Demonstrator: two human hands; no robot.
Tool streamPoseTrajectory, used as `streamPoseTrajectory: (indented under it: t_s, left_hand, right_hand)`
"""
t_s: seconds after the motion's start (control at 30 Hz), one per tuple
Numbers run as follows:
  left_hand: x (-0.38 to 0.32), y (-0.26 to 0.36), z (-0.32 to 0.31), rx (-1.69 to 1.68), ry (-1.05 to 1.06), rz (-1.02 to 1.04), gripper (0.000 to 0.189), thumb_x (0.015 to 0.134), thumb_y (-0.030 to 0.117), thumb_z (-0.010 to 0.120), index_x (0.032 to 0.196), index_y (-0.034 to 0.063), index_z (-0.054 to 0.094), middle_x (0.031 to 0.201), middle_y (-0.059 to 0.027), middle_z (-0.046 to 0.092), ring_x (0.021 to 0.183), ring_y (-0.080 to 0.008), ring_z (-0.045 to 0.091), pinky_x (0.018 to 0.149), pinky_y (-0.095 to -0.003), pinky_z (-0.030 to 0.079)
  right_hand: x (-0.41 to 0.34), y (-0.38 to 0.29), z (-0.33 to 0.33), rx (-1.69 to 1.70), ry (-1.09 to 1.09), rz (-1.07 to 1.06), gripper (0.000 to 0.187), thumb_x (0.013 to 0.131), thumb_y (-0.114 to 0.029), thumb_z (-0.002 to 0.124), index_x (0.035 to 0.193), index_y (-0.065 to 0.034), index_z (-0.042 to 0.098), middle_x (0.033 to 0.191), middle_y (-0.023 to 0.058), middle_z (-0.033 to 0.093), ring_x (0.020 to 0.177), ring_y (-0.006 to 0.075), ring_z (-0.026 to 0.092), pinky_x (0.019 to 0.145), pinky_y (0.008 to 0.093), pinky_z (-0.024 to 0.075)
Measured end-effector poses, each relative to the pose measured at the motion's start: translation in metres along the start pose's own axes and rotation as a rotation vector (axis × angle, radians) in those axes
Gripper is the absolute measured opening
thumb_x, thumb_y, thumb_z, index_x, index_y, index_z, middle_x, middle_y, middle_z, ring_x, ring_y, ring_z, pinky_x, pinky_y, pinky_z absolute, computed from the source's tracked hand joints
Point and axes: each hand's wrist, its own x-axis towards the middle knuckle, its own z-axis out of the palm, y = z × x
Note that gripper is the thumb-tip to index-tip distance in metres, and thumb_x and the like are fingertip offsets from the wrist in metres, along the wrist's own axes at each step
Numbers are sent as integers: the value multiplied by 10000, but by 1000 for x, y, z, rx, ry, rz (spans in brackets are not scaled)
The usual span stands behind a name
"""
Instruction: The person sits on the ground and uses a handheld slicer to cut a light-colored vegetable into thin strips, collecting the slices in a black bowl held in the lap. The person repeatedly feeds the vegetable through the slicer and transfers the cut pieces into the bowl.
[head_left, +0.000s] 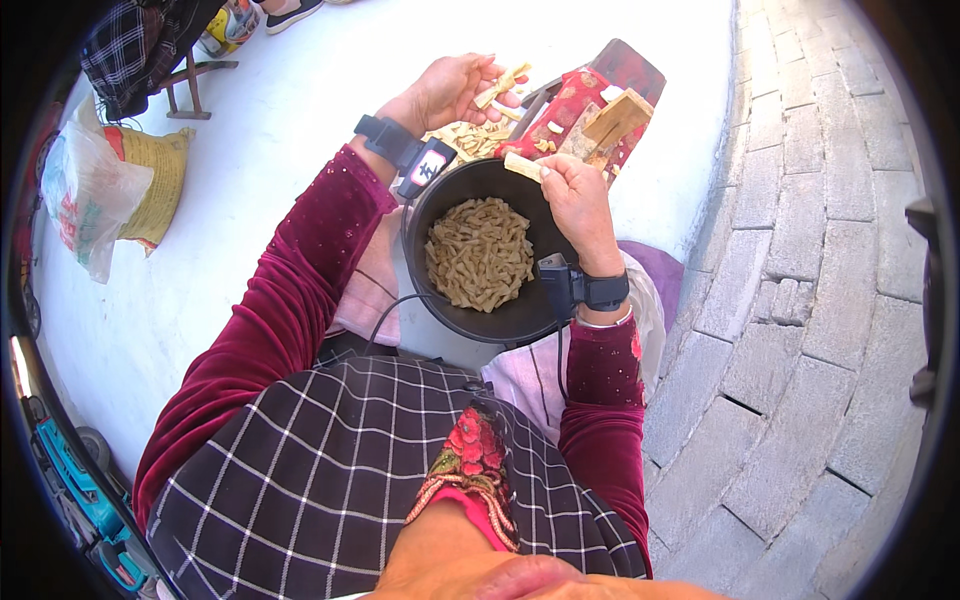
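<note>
My left hand (469, 88) is raised beyond the bucket, with a pale twisted dried strip (502, 86) between thumb and fingers. Pinched in my right hand (577, 202) is a pale flat piece (523, 166), above the bucket's far right rim. A black bucket (551, 225) stands before me, partly filled with short brownish pieces (480, 255). Behind it, more pale pieces (472, 139) lie in a pile. Beside them is a low wooden bench (626, 67) covered with red patterned cloth (559, 105), bearing an upright wooden block (619, 116) and small white bits.
A yellow woven sack (161, 180) and a clear plastic bag (90, 187) stand at left. Farther back are a folding stool (191, 86) and another person's shoe (294, 15). Grey paving (780, 300) borders the white ground at right. A cable hangs from each wrist device.
</note>
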Motion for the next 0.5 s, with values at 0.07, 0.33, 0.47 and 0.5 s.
streamPoseTrajectory:
  t_s: [0.07,0.33,0.47,0.5]
  left_hand:
    - [-6,0,-5,-17,30,41,525,1022,365,233,1313,-11,457,977,-79,657,689,-100,614,623,-192,537]
    - [-31,-19,2,129,-46,119,301,969,180,518,1200,-4,578,889,-36,658,652,-29,597,574,-120,498]
    - [-34,-49,31,309,-159,40,285,973,188,514,1177,3,589,866,-22,655,641,-16,584,564,-117,488]
    - [-35,-61,40,388,-148,7,288,970,195,522,1185,16,593,863,-8,651,628,-16,574,559,-122,472]
  right_hand:
    - [17,-10,7,41,25,4,263,897,-184,528,1028,11,643,749,174,655,700,281,652,656,363,496]
    - [-10,-25,-32,44,98,122,286,959,-229,527,1011,15,666,867,88,695,759,116,662,657,220,524]
    - [-76,3,-90,237,234,280,243,949,-210,540,925,-11,677,797,78,689,668,100,635,598,212,506]
    - [-95,16,-108,322,283,275,245,948,-207,536,895,-14,676,769,73,684,639,97,626,578,214,504]
